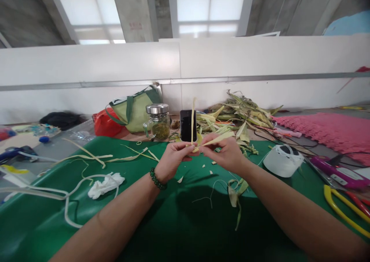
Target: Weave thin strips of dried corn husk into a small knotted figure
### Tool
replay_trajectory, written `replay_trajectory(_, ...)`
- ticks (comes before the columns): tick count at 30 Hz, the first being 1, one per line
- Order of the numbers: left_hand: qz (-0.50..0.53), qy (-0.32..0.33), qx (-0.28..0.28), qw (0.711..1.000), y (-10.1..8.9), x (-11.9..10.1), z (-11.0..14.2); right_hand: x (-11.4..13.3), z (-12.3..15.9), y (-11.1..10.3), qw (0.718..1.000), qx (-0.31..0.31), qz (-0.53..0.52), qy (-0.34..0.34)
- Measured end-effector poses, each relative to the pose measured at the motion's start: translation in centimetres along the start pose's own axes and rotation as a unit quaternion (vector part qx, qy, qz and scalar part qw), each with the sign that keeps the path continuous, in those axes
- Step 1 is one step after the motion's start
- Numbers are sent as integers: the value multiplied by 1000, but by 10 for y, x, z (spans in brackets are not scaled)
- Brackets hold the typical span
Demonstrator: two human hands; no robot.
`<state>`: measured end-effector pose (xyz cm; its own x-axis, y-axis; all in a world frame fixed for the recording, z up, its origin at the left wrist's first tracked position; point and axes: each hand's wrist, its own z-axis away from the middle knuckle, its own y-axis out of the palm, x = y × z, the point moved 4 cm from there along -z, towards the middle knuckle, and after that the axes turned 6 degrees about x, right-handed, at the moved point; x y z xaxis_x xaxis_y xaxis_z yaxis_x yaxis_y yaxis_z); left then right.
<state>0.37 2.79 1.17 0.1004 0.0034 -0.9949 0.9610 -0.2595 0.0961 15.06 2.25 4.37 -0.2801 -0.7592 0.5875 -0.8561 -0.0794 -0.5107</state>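
Held up over the green mat, my left hand pinches a narrow pale strip of corn husk, which stands upright from between thumb and fingers. My right hand is closed on a wider corn husk strip that slants up to the right. The fingertips of both hands meet, or nearly so, where the strips cross; how they join there is hidden. Below, on the mat, lie small husk scraps, a thin white thread and a loose husk piece.
Behind my hands stand a phone, a glass jar mug and a green bag. A husk pile lies at back right. A white thread spool, purple glue gun and yellow-handled scissors sit right; a white cable runs left.
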Motion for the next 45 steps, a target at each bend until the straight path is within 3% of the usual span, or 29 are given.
replay_trajectory(5,44,13,-23,999,0,3,-1,-2,7,19,995,41,92,-13)
replay_trajectory(11,-17,32,-9,999,5,-1,2,-3,7,10,990,-16,135,-35)
replay_trajectory(19,-29,36,20,999,9,-3,3,-9,-4,-4,997,18,25,65)
replay_trajectory(23,-13,2,63,998,12,2,3,-5,-4,2,999,18,-16,39)
replay_trajectory(29,53,-46,35,997,9,4,1,-11,-4,-2,995,-31,-79,44)
replay_trajectory(32,25,-15,24,999,8,1,1,-2,-1,-6,997,-68,-9,-17)
replay_trajectory(34,12,0,23,1000,9,0,2,9,3,-6,991,-77,54,-91)
replay_trajectory(39,36,-4,41,998,10,4,2,28,16,7,946,-37,187,-262)
replay_trajectory(45,91,-9,59,994,8,3,1,37,24,16,894,-1,289,-344)
